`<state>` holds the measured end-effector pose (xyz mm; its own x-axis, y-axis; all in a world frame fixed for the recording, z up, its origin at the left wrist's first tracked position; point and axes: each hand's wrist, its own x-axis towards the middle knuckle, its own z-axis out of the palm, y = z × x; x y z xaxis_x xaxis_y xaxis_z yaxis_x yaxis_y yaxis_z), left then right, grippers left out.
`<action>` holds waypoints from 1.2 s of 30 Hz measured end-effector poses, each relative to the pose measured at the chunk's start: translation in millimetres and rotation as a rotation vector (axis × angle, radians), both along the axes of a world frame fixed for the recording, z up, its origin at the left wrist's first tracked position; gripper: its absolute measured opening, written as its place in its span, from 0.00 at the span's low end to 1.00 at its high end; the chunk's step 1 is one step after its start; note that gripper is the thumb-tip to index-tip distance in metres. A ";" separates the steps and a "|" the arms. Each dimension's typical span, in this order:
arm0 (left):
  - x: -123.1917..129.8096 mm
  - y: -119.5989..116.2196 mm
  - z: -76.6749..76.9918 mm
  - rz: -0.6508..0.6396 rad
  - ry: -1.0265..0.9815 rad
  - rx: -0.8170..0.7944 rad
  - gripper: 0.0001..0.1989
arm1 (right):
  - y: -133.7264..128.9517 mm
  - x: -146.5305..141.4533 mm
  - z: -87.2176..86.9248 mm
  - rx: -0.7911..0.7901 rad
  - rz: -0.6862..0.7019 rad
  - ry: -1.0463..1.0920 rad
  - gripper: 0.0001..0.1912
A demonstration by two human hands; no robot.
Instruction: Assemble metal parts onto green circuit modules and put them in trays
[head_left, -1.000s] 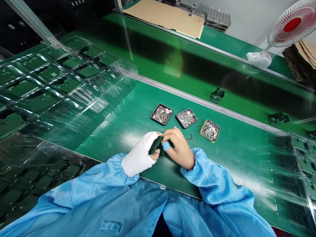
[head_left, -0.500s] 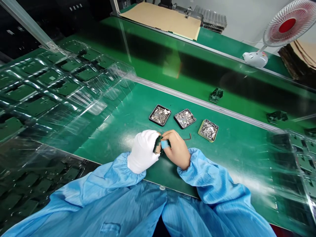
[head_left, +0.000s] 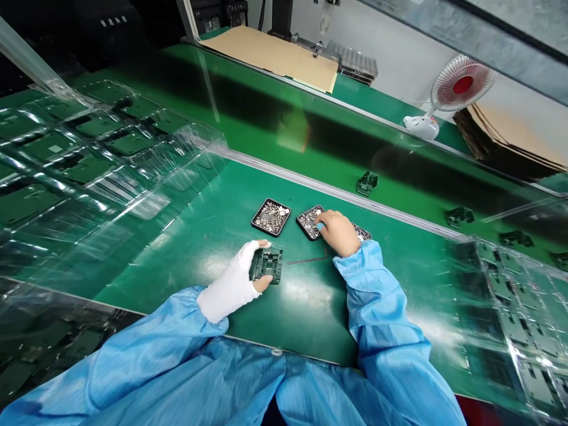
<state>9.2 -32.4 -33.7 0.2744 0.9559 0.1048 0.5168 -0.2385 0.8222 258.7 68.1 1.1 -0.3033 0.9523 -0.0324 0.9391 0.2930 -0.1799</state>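
My left hand, in a white glove with bare fingertips, grips a green circuit board assembly by its edges above the green mat. My right hand, bare with a blue wrap on one finger, reaches over the middle black tray of small metal parts. Its fingers are pinched together at the parts; what they hold, if anything, is too small to see. Left of it lies another black tray of metal parts. A third tray is partly hidden behind my right hand. A thin L-shaped tool lies between my hands.
Clear plastic trays with green boards fill the left side; more trays stand at the right. Beyond the metal rail, several board assemblies rest on a green belt. A fan stands at the back right.
My hands have moved apart. My left hand keeps the board assembly, now lying face up in view; my right hand has moved up and right to the middle tray. The camera view has shifted.
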 end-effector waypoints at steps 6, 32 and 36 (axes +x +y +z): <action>-6.9 1.7 3.7 0.055 -0.039 0.057 0.24 | 2.9 -11.4 -10.0 -0.022 0.053 -0.054 0.11; -15.0 7.4 30.0 0.151 -0.022 0.228 0.09 | -1.9 -6.4 1.4 0.117 0.066 0.373 0.08; -2.1 8.9 40.3 0.083 -0.023 0.278 0.09 | -4.1 -9.3 4.2 0.121 0.091 0.478 0.08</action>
